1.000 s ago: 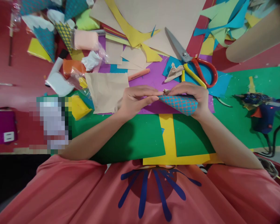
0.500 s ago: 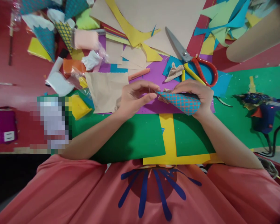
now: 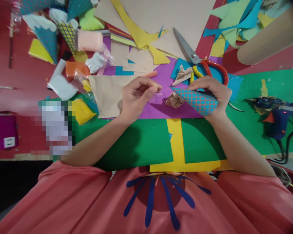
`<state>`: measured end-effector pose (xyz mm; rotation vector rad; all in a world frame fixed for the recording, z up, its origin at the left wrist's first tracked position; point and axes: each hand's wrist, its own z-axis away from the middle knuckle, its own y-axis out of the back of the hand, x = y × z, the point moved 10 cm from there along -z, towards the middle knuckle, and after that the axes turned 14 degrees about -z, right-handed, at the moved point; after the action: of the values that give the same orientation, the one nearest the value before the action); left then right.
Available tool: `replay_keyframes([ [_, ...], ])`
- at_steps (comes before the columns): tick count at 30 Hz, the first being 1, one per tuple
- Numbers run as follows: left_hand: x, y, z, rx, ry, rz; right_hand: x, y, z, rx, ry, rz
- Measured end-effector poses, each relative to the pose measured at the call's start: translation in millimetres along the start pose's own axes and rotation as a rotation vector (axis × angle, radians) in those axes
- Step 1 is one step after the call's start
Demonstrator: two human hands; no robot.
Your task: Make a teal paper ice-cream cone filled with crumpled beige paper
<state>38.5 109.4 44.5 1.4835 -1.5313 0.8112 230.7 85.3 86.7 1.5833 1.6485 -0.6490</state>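
Note:
My right hand is closed around a blue paper cone with a brown grid pattern, its tip pointing left. My left hand is pinched, thumb against fingertips, to the left of the cone and apart from it; what it pinches, if anything, is too small to make out. A crumpled ball of brown paper lies on the purple sheet between the hands. Beneath my left hand is a brown paper bag. An orange pen lies just past its fingers, partly covered.
Red-handled scissors lie beyond my right hand. A blue glue gun rests on the green sheet at right. Several decorated cones and clay packs are at upper left. A cardboard tube juts in at upper right.
My hands have drawn apart: the left moved slightly left, away from the cone's tip, and the right carried the cone rightward. The crumpled paper ball now shows more fully.

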Motion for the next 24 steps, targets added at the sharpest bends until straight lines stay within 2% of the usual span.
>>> replay_keyframes([
  [3, 0, -11.2, 3, -0.131, 0.027, 0.083, -12, -15, 4, -0.139, 0.108, 0.097],
  [6, 4, -29.4, 11, -0.325, 0.037, -0.016, -19, -33, 12, -0.271, 0.183, 0.171],
  [8, 6, -36.1, 15, -0.39, 0.039, -0.064, -22, -38, 17, -0.298, 0.226, 0.205],
  [12, 7, -35.9, 16, -0.368, 0.031, -0.069, -25, -40, 19, -0.321, 0.269, 0.252],
  [18, 0, -29.6, 14, -0.303, 0.048, -0.051, -14, -35, 17, -0.323, 0.161, 0.255],
  [24, 3, -25.0, 13, -0.258, 0.029, -0.082, -16, -32, 14, -0.274, 0.13, 0.21],
])
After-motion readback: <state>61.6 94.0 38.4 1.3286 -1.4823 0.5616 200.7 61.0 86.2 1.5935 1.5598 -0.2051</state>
